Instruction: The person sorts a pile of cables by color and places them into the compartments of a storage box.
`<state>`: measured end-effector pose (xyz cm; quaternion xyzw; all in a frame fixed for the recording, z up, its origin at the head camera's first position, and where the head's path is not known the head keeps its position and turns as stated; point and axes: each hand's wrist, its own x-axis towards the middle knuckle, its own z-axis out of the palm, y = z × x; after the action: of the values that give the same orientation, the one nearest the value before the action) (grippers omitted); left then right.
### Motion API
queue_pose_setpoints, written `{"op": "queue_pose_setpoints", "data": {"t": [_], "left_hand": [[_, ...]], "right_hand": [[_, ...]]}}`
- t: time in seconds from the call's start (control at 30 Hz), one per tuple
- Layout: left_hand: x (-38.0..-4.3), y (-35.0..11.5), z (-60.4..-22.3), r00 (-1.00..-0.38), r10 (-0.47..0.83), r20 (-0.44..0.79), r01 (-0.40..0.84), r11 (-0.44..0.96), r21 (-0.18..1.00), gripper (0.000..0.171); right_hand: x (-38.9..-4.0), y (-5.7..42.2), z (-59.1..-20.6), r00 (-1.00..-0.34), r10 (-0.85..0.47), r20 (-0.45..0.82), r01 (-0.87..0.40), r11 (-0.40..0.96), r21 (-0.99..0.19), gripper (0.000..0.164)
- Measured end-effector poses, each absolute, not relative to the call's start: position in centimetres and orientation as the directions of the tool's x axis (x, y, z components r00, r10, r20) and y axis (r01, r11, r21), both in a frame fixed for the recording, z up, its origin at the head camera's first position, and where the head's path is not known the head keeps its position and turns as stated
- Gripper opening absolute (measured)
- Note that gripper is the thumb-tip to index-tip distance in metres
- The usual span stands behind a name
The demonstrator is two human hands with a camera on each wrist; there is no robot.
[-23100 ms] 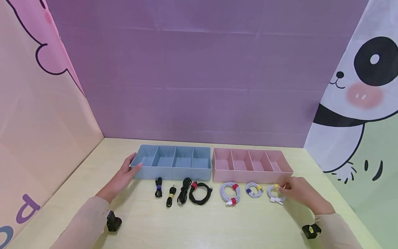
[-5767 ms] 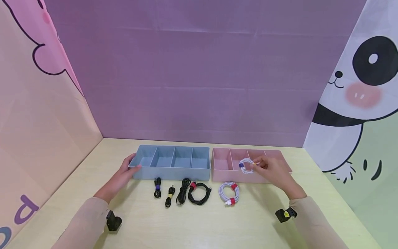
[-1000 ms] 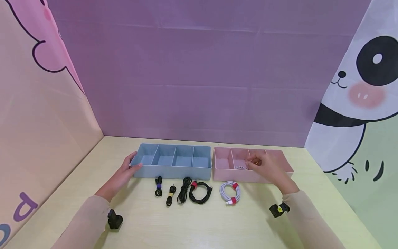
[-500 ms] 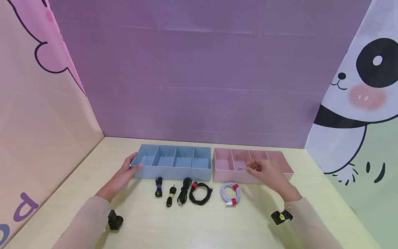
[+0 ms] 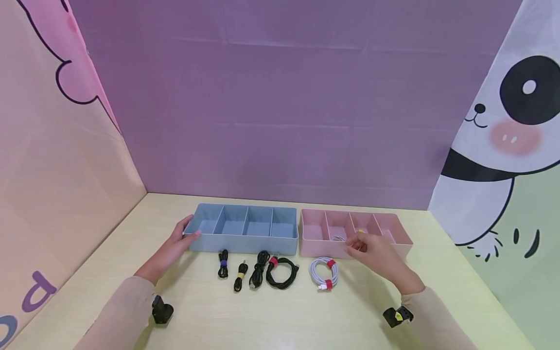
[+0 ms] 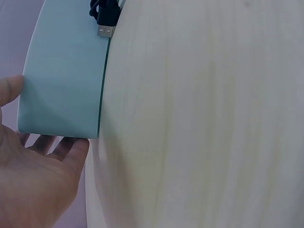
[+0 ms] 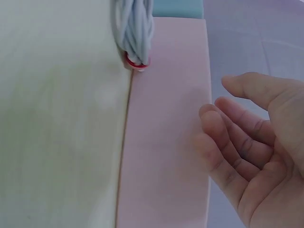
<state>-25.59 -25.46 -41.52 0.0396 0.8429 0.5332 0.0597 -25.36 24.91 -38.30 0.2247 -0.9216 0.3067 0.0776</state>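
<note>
My left hand (image 5: 172, 248) holds the left end of the blue divided box (image 5: 245, 244), thumb at the rim and fingers against the end wall. Over the front rim of the pink divided box (image 5: 323, 249) is my right hand (image 5: 378, 255), fingers loosely bent with nothing between them, as the right wrist view shows. Part of a coiled white cable (image 5: 338, 238) lies in the pink box's second compartment from the left. A yellow tie (image 5: 360, 231) shows in the third; the hand and front wall hide the rest. Before the pink box lies a white cable (image 5: 323, 273) with red ties.
Before the blue box lie coiled black cables: one with a purple tie (image 5: 223, 264), one with a yellow tie (image 5: 240, 276), a thicker bundle (image 5: 259, 270) and a loop with a red tie (image 5: 282, 273). A purple backdrop (image 5: 280, 121) stands behind the table.
The two smaller white coils have left the table. The right hand has let go of the one with blue and yellow ties, then drawn back toward the pink box's front. The left hand stays put.
</note>
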Motion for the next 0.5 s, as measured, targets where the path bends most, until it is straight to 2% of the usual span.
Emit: {"op": "queue_pose_setpoints", "data": {"t": [0.5], "left_hand": [[-25.7, -25.6, -41.8, -0.989, 0.140, -0.058, 0.006, 0.419, 0.908, 0.085]], "right_hand": [[-25.2, 24.4, -39.6, -0.895, -0.379, 0.236, -0.445, 0.728, -0.521, 0.009]]}}
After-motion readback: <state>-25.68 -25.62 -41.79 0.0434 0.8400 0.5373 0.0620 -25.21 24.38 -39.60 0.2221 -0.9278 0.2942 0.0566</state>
